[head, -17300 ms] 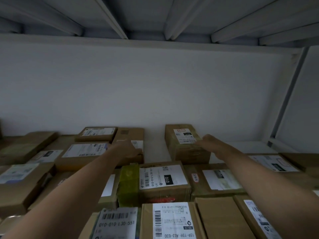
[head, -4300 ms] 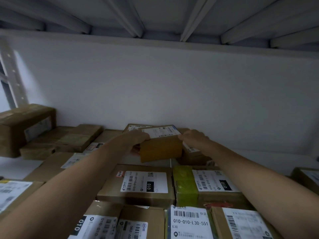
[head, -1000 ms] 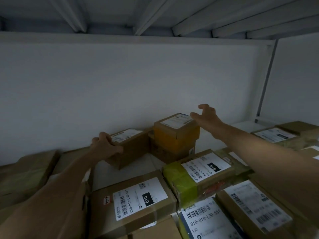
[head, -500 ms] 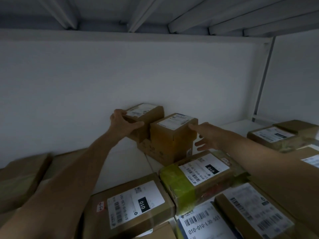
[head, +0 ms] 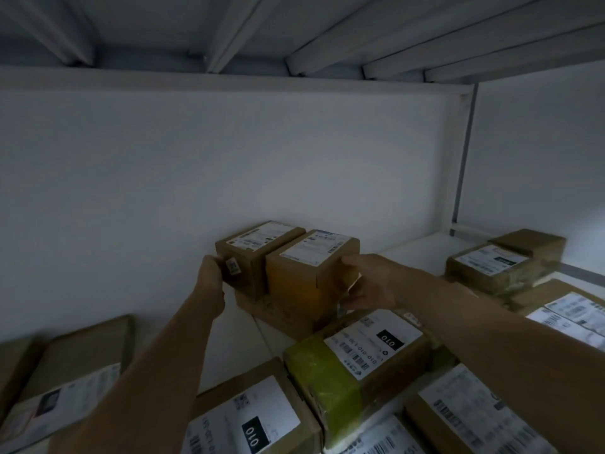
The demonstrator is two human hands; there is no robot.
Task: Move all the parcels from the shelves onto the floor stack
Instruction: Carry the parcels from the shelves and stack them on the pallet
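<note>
Cardboard, stiff, judged light: my left hand (head: 211, 283) and right hand (head: 370, 283) gripped two small brown parcels (head: 294, 260) by their outer sides.

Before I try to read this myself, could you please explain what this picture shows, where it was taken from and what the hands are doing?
There is no machine here: a person works with bare hands. The single picture comes from a wide-angle camera worn on the head, looking forward and down into a white shelf. The two forearms reaching in are the person's own. The shelf holds many brown cardboard parcels with white shipping labels; near the front lies a green-taped parcel. At the back wall, two small boxes stand side by side on a flatter box. The left hand grips the outer corner of the left small box, and the right hand grips the outer side of the right small box, probably to lift both together. The floor stack is out of view.
</note>
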